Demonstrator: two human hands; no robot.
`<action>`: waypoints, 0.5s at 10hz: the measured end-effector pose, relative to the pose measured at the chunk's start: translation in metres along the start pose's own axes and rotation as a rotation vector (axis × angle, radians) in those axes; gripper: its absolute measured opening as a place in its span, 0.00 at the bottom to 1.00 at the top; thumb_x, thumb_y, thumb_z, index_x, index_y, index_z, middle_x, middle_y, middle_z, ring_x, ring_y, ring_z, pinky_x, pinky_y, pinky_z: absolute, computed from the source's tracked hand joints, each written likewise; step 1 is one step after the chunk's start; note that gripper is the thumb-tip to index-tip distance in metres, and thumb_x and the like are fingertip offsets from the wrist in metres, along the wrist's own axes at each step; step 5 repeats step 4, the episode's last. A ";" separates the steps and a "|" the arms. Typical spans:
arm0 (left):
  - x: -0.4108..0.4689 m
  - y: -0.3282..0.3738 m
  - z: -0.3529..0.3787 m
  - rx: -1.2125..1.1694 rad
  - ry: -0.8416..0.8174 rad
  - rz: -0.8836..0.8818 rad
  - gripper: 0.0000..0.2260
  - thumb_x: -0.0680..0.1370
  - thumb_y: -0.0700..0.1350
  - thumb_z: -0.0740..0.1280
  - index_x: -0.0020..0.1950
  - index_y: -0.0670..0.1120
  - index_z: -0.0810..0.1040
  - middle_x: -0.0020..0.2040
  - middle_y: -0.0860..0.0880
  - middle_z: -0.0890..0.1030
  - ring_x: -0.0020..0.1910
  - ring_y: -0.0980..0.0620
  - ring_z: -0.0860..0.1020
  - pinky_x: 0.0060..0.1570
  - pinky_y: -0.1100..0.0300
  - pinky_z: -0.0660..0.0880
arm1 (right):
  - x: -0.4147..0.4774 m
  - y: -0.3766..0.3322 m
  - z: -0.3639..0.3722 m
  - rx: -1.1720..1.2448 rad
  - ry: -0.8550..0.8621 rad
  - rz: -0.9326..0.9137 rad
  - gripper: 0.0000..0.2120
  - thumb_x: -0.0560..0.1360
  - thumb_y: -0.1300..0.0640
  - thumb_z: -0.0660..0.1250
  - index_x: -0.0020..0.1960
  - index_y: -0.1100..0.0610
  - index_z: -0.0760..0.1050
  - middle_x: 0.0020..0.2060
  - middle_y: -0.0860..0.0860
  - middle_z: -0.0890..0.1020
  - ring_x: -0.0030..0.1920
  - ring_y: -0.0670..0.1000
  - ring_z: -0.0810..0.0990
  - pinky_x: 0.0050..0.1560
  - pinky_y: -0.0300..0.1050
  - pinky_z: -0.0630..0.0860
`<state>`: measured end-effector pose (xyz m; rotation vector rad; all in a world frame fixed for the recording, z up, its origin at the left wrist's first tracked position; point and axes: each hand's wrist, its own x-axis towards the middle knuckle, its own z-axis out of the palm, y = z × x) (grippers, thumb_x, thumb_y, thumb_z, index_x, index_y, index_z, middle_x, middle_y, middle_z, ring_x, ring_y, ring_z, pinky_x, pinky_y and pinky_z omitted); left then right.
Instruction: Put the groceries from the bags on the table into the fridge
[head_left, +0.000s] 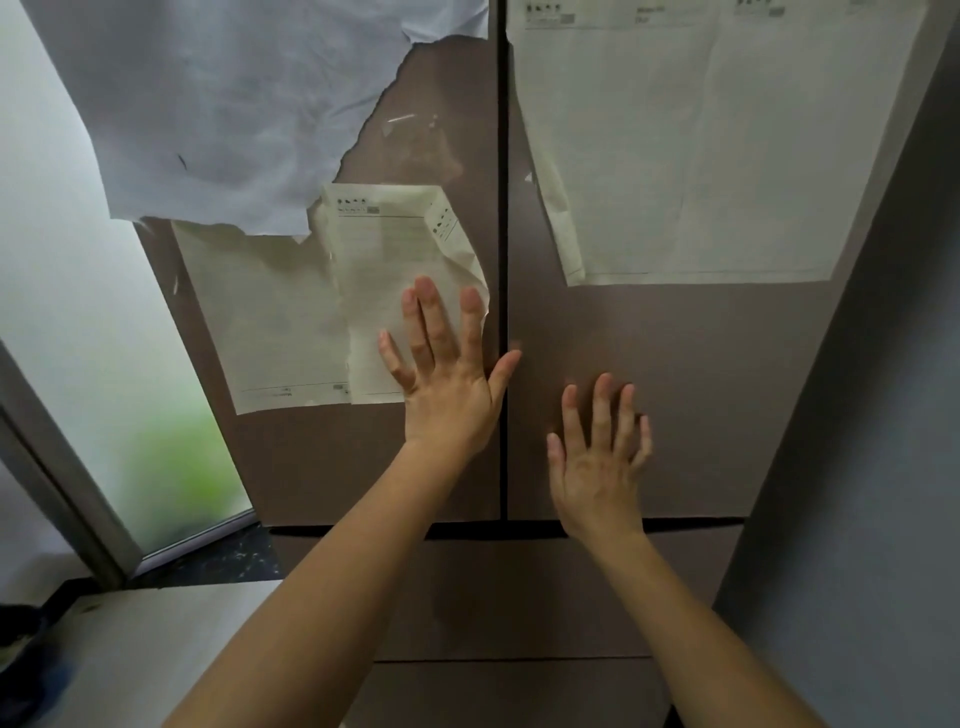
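Note:
A brown double-door fridge (675, 364) fills the head view, both upper doors closed, with a dark seam (503, 260) running down between them. My left hand (447, 374) lies flat with fingers spread on the left door, partly over a taped paper sheet (291, 322), its thumb reaching the seam. My right hand (597, 457) is flat and spread on the right door, lower down. Neither hand holds anything. No bags or groceries are in view.
Drawer fronts (519, 597) sit below the doors. More paper sheets (701, 145) and a torn white film (234, 104) cover the upper doors. A frosted window (78, 312) is at left, a pale counter (156, 649) at lower left, a grey wall (883, 467) at right.

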<state>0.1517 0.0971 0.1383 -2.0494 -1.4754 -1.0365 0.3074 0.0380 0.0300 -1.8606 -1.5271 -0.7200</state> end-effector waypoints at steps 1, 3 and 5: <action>-0.003 0.000 -0.004 0.003 -0.030 0.010 0.38 0.80 0.69 0.44 0.79 0.48 0.35 0.78 0.38 0.35 0.77 0.39 0.34 0.72 0.34 0.35 | -0.002 0.001 -0.002 -0.005 0.047 -0.014 0.32 0.82 0.43 0.50 0.83 0.52 0.48 0.82 0.57 0.43 0.81 0.63 0.43 0.76 0.67 0.48; -0.005 0.003 -0.015 -0.021 -0.103 0.013 0.39 0.80 0.69 0.47 0.79 0.49 0.30 0.76 0.40 0.26 0.77 0.38 0.30 0.72 0.32 0.35 | 0.012 0.009 -0.053 0.311 0.069 -0.047 0.22 0.81 0.49 0.58 0.73 0.53 0.72 0.74 0.55 0.68 0.73 0.58 0.65 0.73 0.55 0.63; -0.004 0.005 -0.020 -0.048 -0.136 -0.008 0.40 0.79 0.69 0.48 0.78 0.49 0.29 0.75 0.41 0.24 0.75 0.39 0.27 0.71 0.33 0.32 | 0.056 0.000 -0.126 0.672 0.275 -0.018 0.14 0.82 0.55 0.60 0.64 0.57 0.78 0.59 0.50 0.79 0.60 0.47 0.76 0.62 0.44 0.73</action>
